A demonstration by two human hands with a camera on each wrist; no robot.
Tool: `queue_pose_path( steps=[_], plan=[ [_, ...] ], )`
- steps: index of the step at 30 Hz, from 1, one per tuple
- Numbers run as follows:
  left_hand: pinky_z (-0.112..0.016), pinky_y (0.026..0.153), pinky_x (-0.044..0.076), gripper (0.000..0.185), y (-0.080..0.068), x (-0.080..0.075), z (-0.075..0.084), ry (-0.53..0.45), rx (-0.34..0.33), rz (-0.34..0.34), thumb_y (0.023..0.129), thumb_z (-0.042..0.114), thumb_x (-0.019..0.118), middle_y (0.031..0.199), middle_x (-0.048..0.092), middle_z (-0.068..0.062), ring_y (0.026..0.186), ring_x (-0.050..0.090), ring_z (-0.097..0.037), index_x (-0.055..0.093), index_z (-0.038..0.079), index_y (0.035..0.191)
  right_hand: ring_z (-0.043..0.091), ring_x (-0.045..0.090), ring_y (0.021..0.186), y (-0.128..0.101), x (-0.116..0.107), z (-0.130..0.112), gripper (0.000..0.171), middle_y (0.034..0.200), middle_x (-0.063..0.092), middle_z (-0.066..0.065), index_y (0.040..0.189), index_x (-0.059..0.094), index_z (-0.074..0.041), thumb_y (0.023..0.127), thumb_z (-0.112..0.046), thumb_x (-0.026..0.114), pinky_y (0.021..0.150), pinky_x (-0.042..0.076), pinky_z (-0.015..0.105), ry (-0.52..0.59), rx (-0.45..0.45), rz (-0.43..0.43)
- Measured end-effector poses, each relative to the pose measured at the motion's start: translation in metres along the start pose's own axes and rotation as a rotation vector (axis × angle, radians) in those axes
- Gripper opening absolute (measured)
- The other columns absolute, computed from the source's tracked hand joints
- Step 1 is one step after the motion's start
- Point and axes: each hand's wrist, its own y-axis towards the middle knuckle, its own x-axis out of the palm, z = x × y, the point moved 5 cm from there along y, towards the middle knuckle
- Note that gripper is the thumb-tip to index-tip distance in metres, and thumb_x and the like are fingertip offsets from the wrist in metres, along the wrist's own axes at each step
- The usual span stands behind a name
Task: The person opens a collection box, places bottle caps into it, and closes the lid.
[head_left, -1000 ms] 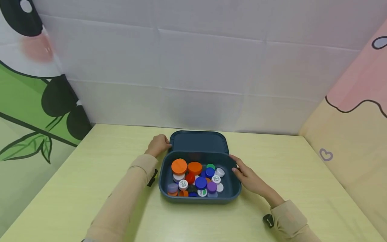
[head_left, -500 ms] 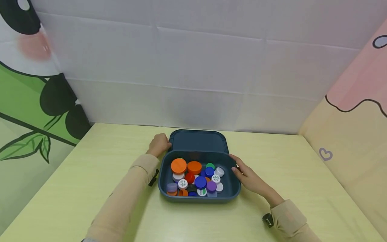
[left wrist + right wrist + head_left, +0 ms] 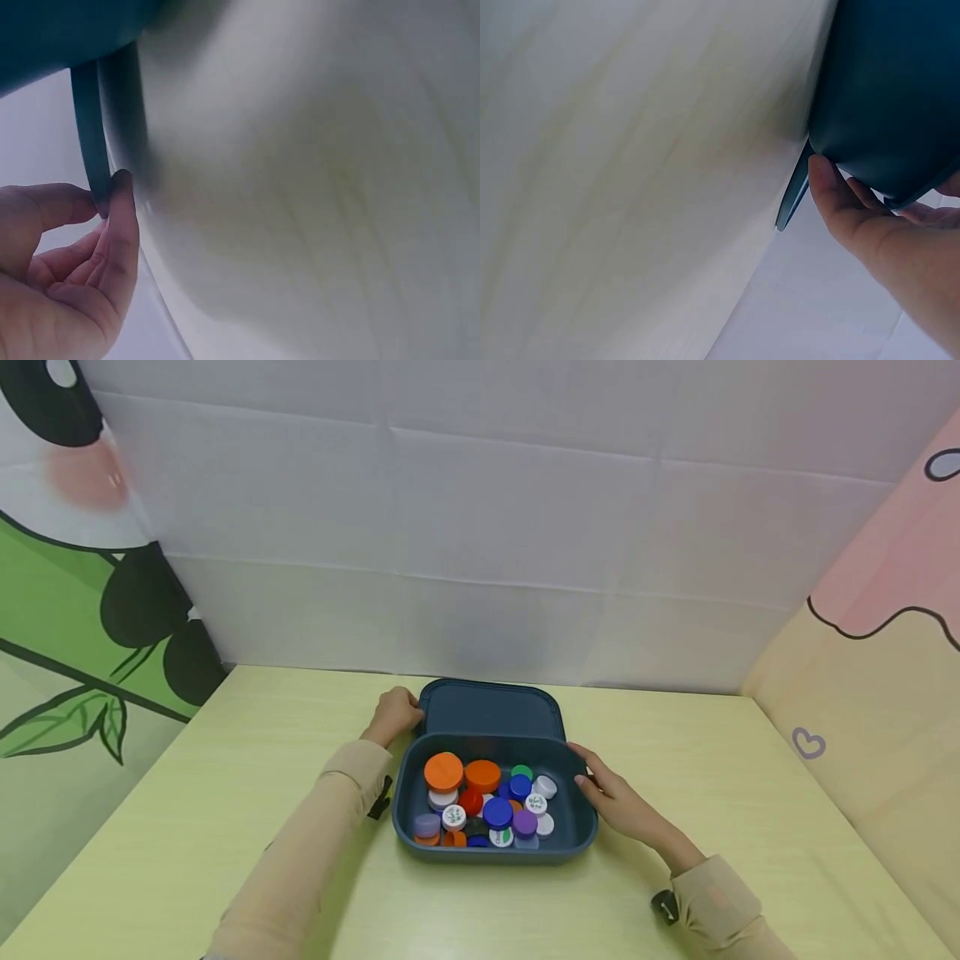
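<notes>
Item: dark teal box (image 3: 495, 852), lower centre of the head view, resting on the table. Its hinged lid (image 3: 491, 710) is thrown back and lies behind the tray, nearly flat but with its left edge a little off the tabletop.

Contents: a loose heap of bottle caps (image 3: 487, 802) in orange, red, blue, purple, green and white. All appear to sit inside the tray; none lie on the table.

Left hand (image 3: 393, 717): at the lid's left edge, just left of centre. In the left wrist view the thumb and fingers (image 3: 120, 225) pinch the thin lid rim (image 3: 90, 142) between them.

Right hand (image 3: 611, 793): laid against the right outer wall of the tray, right of centre. Fingers fairly straight and pressed to the wall, holding nothing; in the right wrist view the thumb (image 3: 832, 191) rests against the box's underside curve.

Progress, as a judgement: the box stands open and filled, the lid gripped for swinging; closing is not yet done, with the lid far from shut.

Surface: pale yellow-green wood-grain table (image 3: 225, 793).

Room: creased white sheet (image 3: 480, 527) across the back; printed panel with green and black leaf shapes (image 3: 75, 635) at left; pink and cream panel with a small heart outline (image 3: 810, 743) at right.
</notes>
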Motion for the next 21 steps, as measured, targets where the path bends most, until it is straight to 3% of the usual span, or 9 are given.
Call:
queue_pose_path(
  steps=[7,11,13,15,18,21],
  plan=[
    [-0.022,0.041,0.016,0.036,-0.001,-0.003,0.006,0.028,-0.006,0.043,0.073,-0.004,0.046,0.049,0.017,0.003,0.044,0.014,-0.010,0.028,0.015,0.049,0.039,0.027,0.134,0.000,0.000,0.000,0.051,0.148,0.025,0.020,0.145,0.020,-0.009,0.098,-0.018,0.038,0.104,0.029,0.055,0.005,-0.001,0.002],
    [-0.022,0.041,0.025,0.023,-0.002,-0.007,0.008,0.016,-0.039,0.086,0.075,-0.002,0.049,0.053,0.035,0.000,0.047,0.030,-0.013,0.046,0.009,0.056,0.039,0.030,0.132,0.000,-0.001,-0.001,0.051,0.147,0.025,0.020,0.145,0.020,-0.009,0.098,-0.018,0.038,0.104,0.030,0.055,0.002,-0.001,0.002],
    [-0.023,0.045,0.034,0.013,-0.003,-0.009,0.010,0.009,-0.059,0.105,0.077,0.000,0.050,0.063,0.051,-0.005,0.054,0.044,-0.016,0.059,0.005,0.069,0.038,0.032,0.131,0.000,-0.001,-0.001,0.051,0.147,0.026,0.020,0.145,0.020,-0.010,0.098,-0.018,0.038,0.104,0.030,0.055,0.001,-0.001,0.002],
    [-0.025,0.050,0.041,0.016,-0.004,-0.011,0.011,0.004,-0.074,0.115,0.078,0.002,0.050,0.079,0.061,-0.011,0.064,0.053,-0.020,0.065,0.002,0.085,0.037,0.036,0.128,0.000,-0.001,-0.001,0.050,0.147,0.027,0.020,0.145,0.020,-0.010,0.098,-0.019,0.038,0.103,0.033,0.053,-0.007,-0.001,0.003],
    [-0.026,0.054,0.044,0.023,-0.006,-0.013,0.012,-0.004,-0.093,0.120,0.080,0.004,0.050,0.095,0.064,-0.016,0.071,0.056,-0.022,0.065,0.001,0.097,0.037,0.036,0.128,0.000,-0.001,-0.002,0.050,0.147,0.027,0.020,0.145,0.020,-0.011,0.099,-0.018,0.038,0.102,0.034,0.053,-0.007,-0.004,0.003],
    [-0.025,0.052,0.042,0.023,-0.006,-0.015,0.013,-0.016,-0.107,0.127,0.082,0.005,0.050,0.100,0.063,-0.017,0.069,0.055,-0.022,0.064,0.002,0.099,0.036,0.037,0.126,0.000,0.000,-0.001,0.050,0.147,0.028,0.019,0.145,0.020,-0.011,0.099,-0.018,0.037,0.102,0.035,0.053,-0.008,-0.005,0.003]
  ],
)
